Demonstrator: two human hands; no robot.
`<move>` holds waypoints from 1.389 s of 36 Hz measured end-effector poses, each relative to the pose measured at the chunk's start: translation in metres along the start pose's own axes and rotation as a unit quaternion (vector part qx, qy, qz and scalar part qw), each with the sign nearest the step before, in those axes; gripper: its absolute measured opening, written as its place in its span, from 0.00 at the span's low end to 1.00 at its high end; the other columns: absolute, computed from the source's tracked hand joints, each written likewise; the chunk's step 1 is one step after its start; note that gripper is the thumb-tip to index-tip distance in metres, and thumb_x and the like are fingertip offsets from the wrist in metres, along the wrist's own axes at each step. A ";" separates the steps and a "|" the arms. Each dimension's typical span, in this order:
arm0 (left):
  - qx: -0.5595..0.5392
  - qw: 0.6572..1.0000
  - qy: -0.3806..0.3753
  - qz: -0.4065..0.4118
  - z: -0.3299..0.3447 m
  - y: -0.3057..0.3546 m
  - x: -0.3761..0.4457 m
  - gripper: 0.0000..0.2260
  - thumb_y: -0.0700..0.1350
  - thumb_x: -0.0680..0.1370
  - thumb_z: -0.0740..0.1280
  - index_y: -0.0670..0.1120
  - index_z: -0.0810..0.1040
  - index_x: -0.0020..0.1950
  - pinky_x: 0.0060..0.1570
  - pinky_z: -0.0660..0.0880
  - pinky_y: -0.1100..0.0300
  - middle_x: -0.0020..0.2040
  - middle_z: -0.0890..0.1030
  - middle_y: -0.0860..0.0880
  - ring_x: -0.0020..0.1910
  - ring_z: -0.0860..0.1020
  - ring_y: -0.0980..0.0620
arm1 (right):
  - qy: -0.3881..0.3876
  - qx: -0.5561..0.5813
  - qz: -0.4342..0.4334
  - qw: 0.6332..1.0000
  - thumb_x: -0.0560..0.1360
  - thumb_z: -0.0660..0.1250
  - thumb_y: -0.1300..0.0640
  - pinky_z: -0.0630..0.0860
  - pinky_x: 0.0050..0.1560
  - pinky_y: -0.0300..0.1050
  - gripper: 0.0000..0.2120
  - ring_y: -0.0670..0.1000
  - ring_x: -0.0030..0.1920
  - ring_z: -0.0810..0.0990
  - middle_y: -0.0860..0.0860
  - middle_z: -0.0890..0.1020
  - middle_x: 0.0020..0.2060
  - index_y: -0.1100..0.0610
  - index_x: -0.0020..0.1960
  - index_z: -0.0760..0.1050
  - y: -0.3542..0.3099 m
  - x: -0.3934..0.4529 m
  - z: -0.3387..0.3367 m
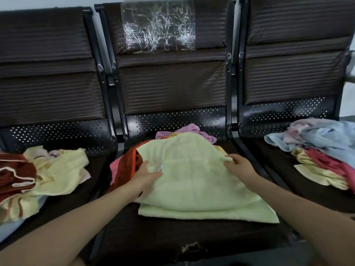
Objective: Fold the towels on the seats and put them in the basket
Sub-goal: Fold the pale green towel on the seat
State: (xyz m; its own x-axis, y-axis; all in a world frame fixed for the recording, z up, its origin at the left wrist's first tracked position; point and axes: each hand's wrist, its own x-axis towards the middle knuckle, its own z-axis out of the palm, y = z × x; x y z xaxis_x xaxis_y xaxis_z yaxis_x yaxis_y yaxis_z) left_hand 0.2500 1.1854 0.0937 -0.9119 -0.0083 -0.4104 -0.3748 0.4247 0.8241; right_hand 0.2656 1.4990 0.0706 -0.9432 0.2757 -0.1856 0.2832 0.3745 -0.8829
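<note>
A pale green towel (196, 181) lies partly folded on the middle seat (153, 239), its far edge draped over a heap of pink, rust and yellow towels (192, 129). My left hand (147, 175) grips the towel's left edge, and a white tag shows by the fingers. At the right edge, my right hand (237, 166) pinches the fabric. No basket is in view.
A crumpled pile of yellow and rust-red towels (44, 173) lies on the left seat. The right seat holds light blue, pink, red and yellow towels (324, 150). Dark seat backs rise behind, the middle one with clear plastic (157, 25) on it. The middle seat's front edge is torn (192, 248).
</note>
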 end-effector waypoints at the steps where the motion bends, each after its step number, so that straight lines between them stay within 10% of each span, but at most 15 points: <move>1: 0.002 1.000 0.000 0.007 0.004 0.001 -0.005 0.33 0.45 0.79 0.67 0.48 0.54 0.79 0.69 0.62 0.55 0.76 0.61 0.47 0.73 0.63 0.46 | 0.010 -0.002 -0.007 1.000 0.77 0.66 0.60 0.73 0.42 0.43 0.08 0.50 0.43 0.77 0.52 0.80 0.45 0.53 0.54 0.78 -0.002 -0.003 0.000; 9: 0.027 0.998 0.004 0.052 0.012 0.004 -0.029 0.19 0.41 0.79 0.63 0.46 0.71 0.71 0.62 0.69 0.57 0.68 0.73 0.47 0.64 0.72 0.50 | -0.037 -0.186 0.010 0.982 0.76 0.64 0.59 0.68 0.33 0.37 0.16 0.47 0.39 0.75 0.48 0.77 0.45 0.53 0.64 0.74 0.007 -0.021 -0.026; 15: 0.219 0.960 -0.173 -0.029 -0.001 -0.019 -0.060 0.04 0.47 0.75 0.67 0.55 0.75 0.46 0.43 0.75 0.59 0.48 0.77 0.53 0.47 0.77 0.55 | -0.206 -0.333 0.034 0.920 0.76 0.67 0.56 0.68 0.37 0.31 0.14 0.44 0.42 0.74 0.49 0.78 0.50 0.51 0.61 0.76 0.019 -0.048 -0.047; 22: 0.275 0.956 -0.073 0.071 -0.010 -0.038 -0.057 0.17 0.47 0.77 0.69 0.50 0.76 0.65 0.52 0.68 0.66 0.62 0.76 0.53 0.59 0.73 0.57 | -0.124 -0.312 -0.067 0.940 0.74 0.70 0.50 0.65 0.35 0.39 0.06 0.46 0.35 0.72 0.47 0.73 0.36 0.52 0.46 0.79 0.032 -0.049 -0.053; 27: 0.316 0.942 -0.050 0.101 -0.015 -0.044 -0.050 0.20 0.47 0.75 0.70 0.50 0.75 0.67 0.50 0.66 0.67 0.63 0.75 0.51 0.60 0.74 0.55 | -0.133 -0.341 -0.118 0.923 0.71 0.74 0.48 0.68 0.54 0.41 0.06 0.47 0.53 0.70 0.45 0.75 0.47 0.44 0.46 0.77 0.030 -0.041 -0.048; 34: 0.307 0.942 -0.084 0.104 -0.005 -0.044 -0.040 0.21 0.48 0.76 0.68 0.52 0.73 0.69 0.57 0.68 0.67 0.68 0.74 0.52 0.65 0.72 0.54 | -0.230 -0.351 -0.073 0.905 0.72 0.72 0.50 0.73 0.44 0.34 0.09 0.42 0.42 0.77 0.44 0.79 0.41 0.39 0.47 0.75 0.017 -0.036 -0.032; 45: 0.222 0.957 -0.027 0.182 -0.055 -0.010 -0.015 0.14 0.37 0.77 0.68 0.47 0.80 0.61 0.43 0.66 0.82 0.53 0.78 0.58 0.50 0.75 0.64 | -0.087 -0.112 -0.136 0.980 0.75 0.70 0.57 0.72 0.43 0.33 0.05 0.38 0.42 0.80 0.43 0.84 0.41 0.49 0.46 0.83 -0.015 -0.020 -0.049; 50: 0.184 0.972 -0.062 0.135 -0.053 -0.029 -0.008 0.16 0.36 0.76 0.67 0.59 0.78 0.49 0.42 0.75 0.70 0.53 0.80 0.55 0.50 0.79 0.58 | -0.069 -0.160 -0.107 0.979 0.76 0.68 0.60 0.72 0.43 0.37 0.08 0.43 0.47 0.79 0.44 0.82 0.46 0.48 0.49 0.81 -0.004 0.001 -0.035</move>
State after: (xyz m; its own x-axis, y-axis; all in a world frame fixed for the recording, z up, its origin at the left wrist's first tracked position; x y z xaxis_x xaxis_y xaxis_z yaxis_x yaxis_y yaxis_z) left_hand 0.2590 1.1253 0.0934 -0.9332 0.2476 -0.2605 -0.0179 0.6919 0.7218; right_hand 0.2699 1.5287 0.0895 -0.9952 0.0459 -0.0867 0.0949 0.6743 -0.7323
